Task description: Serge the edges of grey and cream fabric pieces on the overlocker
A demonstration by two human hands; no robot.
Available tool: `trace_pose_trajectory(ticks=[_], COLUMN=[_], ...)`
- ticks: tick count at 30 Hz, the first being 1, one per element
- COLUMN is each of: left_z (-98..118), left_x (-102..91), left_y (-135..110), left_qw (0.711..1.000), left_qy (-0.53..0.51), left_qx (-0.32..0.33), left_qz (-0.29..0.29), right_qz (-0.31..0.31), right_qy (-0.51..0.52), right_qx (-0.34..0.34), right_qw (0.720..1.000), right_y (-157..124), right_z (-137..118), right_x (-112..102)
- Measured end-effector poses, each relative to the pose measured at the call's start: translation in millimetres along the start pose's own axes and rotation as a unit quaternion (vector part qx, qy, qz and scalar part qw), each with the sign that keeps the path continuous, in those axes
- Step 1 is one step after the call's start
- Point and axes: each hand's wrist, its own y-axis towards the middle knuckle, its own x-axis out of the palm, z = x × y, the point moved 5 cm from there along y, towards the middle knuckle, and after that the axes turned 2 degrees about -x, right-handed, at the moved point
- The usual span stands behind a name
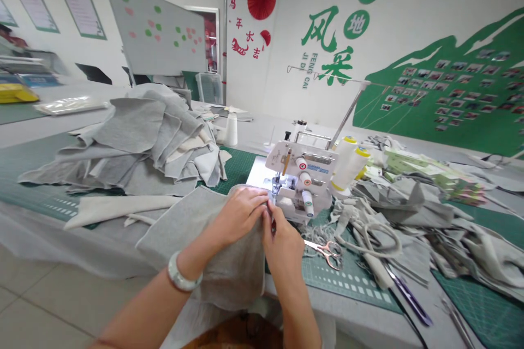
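A white overlock sewing machine [302, 180] stands on the table with cream thread cones [347, 166] beside it. A grey fabric piece [196, 229] lies in front of it and hangs over the table edge. My left hand [241, 212] rests on this fabric with fingers curled, pressing it toward the needle area. My right hand [282, 240] pinches the fabric's edge just below the machine's presser foot. A pale bracelet sits on my left wrist.
A big heap of grey and cream cloth pieces [139, 142] lies at the left on a green cutting mat [237, 166]. Scissors [327, 252] lie right of my right hand. More grey scraps, cords and boxes [429, 174] crowd the right side.
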Motion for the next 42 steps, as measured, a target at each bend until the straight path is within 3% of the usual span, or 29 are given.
trace_pose_trajectory(ticks=[10, 16, 33, 42], left_z=[-11.1, -13.0, -9.9, -9.4], left_x=[5.6, 2.4, -2.0, -2.4], left_y=[1.7, 4.4, 7.8, 9.4], left_qw=[0.998, 0.998, 0.999, 0.999], left_qy=[-0.024, -0.035, -0.032, -0.022], left_qx=[-0.014, -0.019, -0.016, -0.007], left_qz=[0.051, 0.046, 0.036, 0.032], right_qz=[0.005, 0.023, -0.033, 0.009], right_qy=[0.21, 0.223, 0.218, 0.204], right_qx=[0.003, 0.001, 0.003, -0.022], right_qw=[0.978, 0.975, 0.975, 0.979], right_y=[-9.9, -11.8, -16.3, -15.4], right_z=[7.3, 10.2, 10.8, 5.1], right_x=[9.4, 7.1, 1.0, -8.8])
